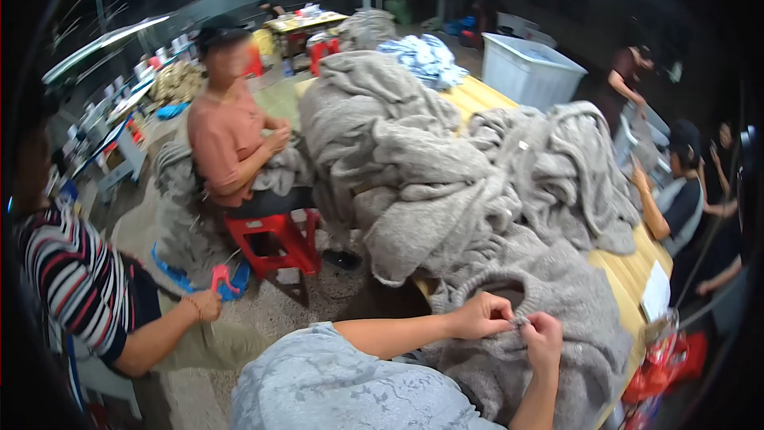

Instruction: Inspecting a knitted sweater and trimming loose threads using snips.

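A grey knitted sweater [569, 295] lies spread before me on the yellow table [617, 267], its round neckline near my fingers. My left hand [482, 316] is closed in a pinch on the edge of that neckline. Close beside it, my right hand [544, 338] also pinches the knit at the same edge, the fingertips nearly touching those of the left. Whether a needle or thread sits between the fingers is too small to make out. Beyond the hands rises a big heap of similar grey knitwear [398, 127].
A person in a salmon shirt [219, 123] sits on a red stool [270, 243] at the left. Nearer, a striped-shirt person holds a pink-handled tool [220, 277]. A pale plastic bin [529, 68] stands behind the heap. Several people work at the right, near a red bag [676, 358].
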{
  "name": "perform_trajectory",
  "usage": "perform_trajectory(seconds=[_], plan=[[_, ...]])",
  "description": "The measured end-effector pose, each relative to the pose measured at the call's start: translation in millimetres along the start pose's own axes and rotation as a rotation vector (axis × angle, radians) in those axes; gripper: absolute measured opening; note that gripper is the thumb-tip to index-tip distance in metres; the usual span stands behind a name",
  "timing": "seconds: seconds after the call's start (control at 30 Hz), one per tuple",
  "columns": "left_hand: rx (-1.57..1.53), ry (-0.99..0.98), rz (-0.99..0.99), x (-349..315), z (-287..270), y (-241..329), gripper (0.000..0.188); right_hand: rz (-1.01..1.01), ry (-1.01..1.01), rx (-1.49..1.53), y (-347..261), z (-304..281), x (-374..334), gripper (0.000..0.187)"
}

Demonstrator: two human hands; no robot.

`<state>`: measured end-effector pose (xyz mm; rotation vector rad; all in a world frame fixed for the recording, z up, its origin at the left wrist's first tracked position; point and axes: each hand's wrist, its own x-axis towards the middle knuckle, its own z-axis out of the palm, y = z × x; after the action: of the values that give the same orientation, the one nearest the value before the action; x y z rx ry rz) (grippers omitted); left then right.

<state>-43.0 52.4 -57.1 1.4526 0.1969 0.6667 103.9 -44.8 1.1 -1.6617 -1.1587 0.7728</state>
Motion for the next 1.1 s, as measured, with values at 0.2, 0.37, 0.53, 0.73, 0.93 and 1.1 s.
perform_trajectory(seconds=[0.2,0.37,0.53,0.73,0.93,1.1], plan=[[0.246,0.004,-0.059,-2,-5,18,0.008,-0.056,-0.101,-0.089,5,-5,3,0.015],[-0.038,-0.018,-0.183,-4,2,20,0.007,0.047,-0.305,0.208,20,-17,11,0.01],[-0.161,0.024,-0.289,2,-4,18,0.008,0.034,-0.295,0.453,25,-7,7,0.008],[-0.335,0.058,-0.452,5,-10,0,0.01,-0.234,0.016,-0.02,9,4,-7,0.012],[-0.251,0.158,-0.44,1,4,12,0.005,-0.39,0.308,-0.34,-1,22,-22,0.015],[-0.227,0.147,-0.394,-3,-2,-2,0.003,-0.379,0.211,-0.177,8,18,-19,0.014]])
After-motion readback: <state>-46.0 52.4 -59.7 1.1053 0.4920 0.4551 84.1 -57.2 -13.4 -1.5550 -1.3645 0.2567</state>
